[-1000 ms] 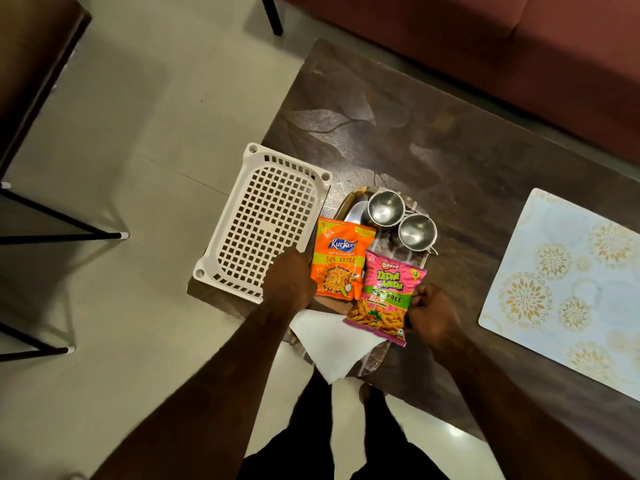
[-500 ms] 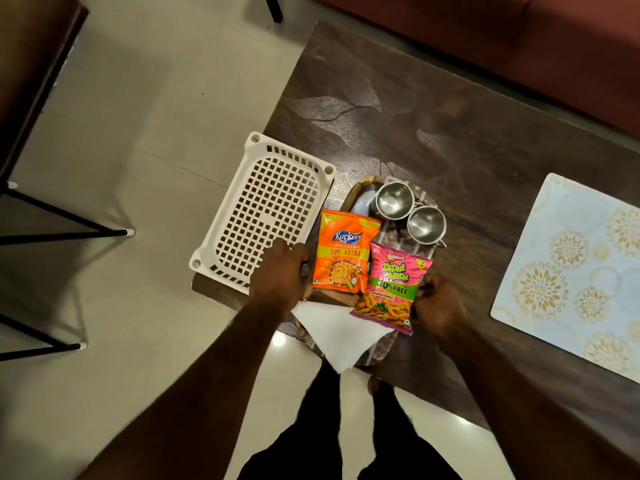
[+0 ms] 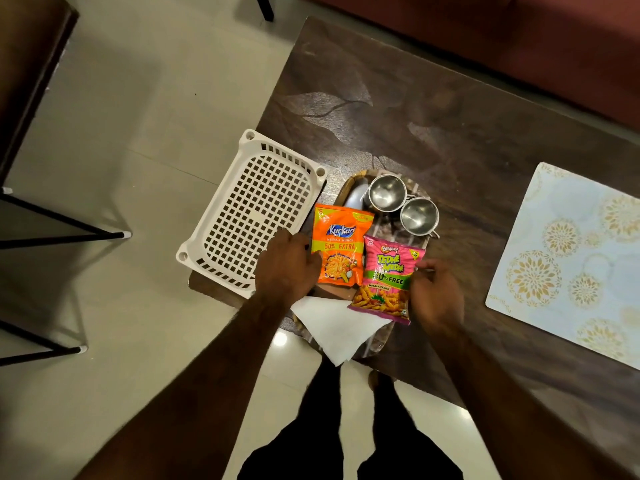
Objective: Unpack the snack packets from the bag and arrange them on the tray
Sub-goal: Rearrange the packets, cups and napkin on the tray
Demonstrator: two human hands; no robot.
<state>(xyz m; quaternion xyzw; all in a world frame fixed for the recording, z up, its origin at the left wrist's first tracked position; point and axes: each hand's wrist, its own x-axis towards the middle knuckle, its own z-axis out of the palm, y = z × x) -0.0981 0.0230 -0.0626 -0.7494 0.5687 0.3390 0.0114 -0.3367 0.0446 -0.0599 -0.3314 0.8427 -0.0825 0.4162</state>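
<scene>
Taking the tray (image 3: 353, 183) as my landmark: its far end is blocked by two steel cups (image 3: 401, 206), its middle by the orange packet (image 3: 341, 249) and pink packet (image 3: 386, 280), its near end by a white napkin (image 3: 337, 329). The white basket (image 3: 254, 216) crowds its left. To its right, bare tabletop (image 3: 478, 237) gives my fingers room as far as the placemat (image 3: 571, 258).

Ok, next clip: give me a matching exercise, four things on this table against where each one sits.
Things:
1. orange Kurkure packet
2. pink Bingo packet
3. steel cups
4. white napkin

Places:
A. far end of the tray
B. near end, hanging past the table edge
C. by the left hand
D. by the right hand

Pairs: 1-C, 2-D, 3-A, 4-B
</scene>
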